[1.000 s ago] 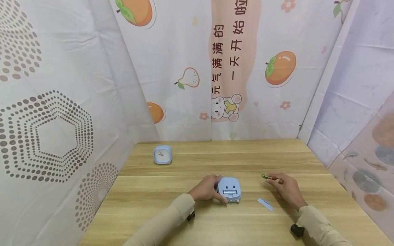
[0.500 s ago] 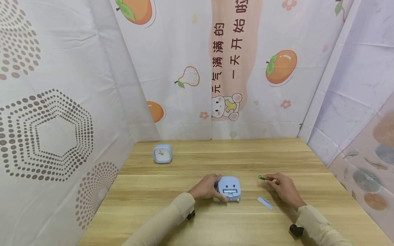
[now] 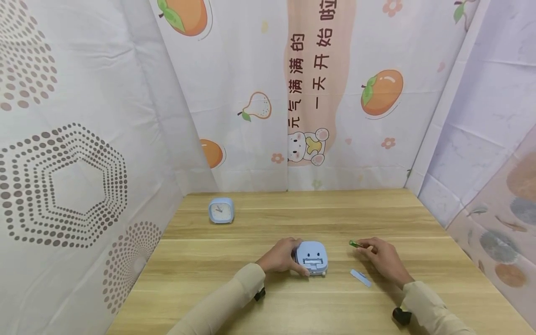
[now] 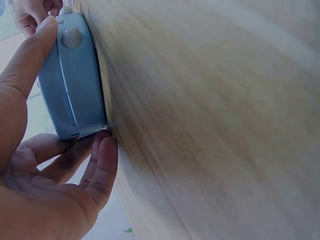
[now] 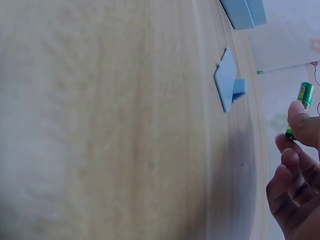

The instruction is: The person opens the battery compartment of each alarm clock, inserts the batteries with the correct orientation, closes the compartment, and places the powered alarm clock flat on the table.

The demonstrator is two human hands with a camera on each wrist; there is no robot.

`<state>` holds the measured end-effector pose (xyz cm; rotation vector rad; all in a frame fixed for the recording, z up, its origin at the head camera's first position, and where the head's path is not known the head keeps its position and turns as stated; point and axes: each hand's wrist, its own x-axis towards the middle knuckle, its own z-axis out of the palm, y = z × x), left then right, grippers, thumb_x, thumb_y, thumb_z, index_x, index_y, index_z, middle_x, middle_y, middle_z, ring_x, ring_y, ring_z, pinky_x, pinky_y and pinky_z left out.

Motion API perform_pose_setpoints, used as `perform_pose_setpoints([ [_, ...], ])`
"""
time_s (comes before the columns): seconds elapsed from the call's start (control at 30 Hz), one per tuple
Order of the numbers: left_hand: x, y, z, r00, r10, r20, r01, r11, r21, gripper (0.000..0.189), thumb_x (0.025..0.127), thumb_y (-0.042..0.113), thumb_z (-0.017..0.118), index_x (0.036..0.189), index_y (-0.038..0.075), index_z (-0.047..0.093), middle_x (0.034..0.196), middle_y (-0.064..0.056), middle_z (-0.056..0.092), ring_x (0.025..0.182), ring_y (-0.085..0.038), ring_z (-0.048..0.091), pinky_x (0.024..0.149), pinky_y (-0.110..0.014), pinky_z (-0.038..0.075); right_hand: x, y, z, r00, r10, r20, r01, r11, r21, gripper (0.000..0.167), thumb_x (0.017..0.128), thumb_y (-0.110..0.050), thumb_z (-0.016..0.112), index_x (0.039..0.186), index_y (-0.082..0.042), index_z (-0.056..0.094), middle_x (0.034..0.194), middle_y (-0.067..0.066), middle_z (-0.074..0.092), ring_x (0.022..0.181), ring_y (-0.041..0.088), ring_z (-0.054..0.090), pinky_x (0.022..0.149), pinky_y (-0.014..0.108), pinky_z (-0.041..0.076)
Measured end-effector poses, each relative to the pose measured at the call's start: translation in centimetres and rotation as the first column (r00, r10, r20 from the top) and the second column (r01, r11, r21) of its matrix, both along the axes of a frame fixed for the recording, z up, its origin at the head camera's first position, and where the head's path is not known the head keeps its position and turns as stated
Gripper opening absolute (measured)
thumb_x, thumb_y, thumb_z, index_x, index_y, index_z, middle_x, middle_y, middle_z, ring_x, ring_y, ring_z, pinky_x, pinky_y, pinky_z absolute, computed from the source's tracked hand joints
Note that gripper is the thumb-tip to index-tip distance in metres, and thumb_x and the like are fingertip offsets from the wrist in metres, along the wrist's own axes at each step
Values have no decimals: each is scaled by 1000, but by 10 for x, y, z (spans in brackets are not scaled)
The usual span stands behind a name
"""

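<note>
A light blue clock lies face down on the table, its back up and its battery slot uncovered. My left hand grips it from the left side, thumb along the near edge and fingers round the far side. To its right, my right hand pinches a green battery between thumb and fingertips, held above the table with one end pointing toward the clock. The blue battery cover lies loose on the table between the clock and my right hand, its small tab sticking up in the right wrist view.
A second light blue clock stands upright at the back left of the wooden table. Patterned curtains close off the back and both sides.
My right hand has moved a little to the left with the battery, closer to the clock. The left hand and the clock stay where they were.
</note>
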<state>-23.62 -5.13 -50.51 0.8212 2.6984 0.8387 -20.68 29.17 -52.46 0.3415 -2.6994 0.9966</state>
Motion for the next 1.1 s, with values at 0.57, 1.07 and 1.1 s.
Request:
perform_pose_setpoints([
  [0.57, -1, 1, -3, 1000, -4, -1, 4, 1000, 4, 103, 68, 53, 93, 151, 7, 51, 138, -4, 62, 125, -16, 56, 108, -34, 45, -2, 25, -3, 990, -115, 81, 109, 992, 69, 27, 97, -30, 73, 102, -3, 72, 91, 2, 71, 83, 21, 64, 67, 37, 51],
  [1.07, 0, 0, -1, 1000, 4, 3, -4, 1000, -3, 102, 68, 53, 93, 150, 9, 52, 138, -5, 61, 124, -16, 56, 107, -34, 45, -10, 36, -5, 984, -97, 150, 84, 992, 90, 21, 93, -22, 77, 103, -4, 71, 88, 5, 72, 81, 22, 66, 70, 42, 53],
  [1.1, 1, 0, -1, 1000, 3, 2, -3, 1000, 1, 101, 68, 52, 94, 149, 9, 53, 135, -5, 62, 121, -15, 56, 105, -33, 46, -10, 35, -4, 983, -88, 162, 75, 994, 83, 24, 93, -23, 76, 105, -3, 70, 88, 5, 72, 80, 22, 66, 69, 42, 53],
])
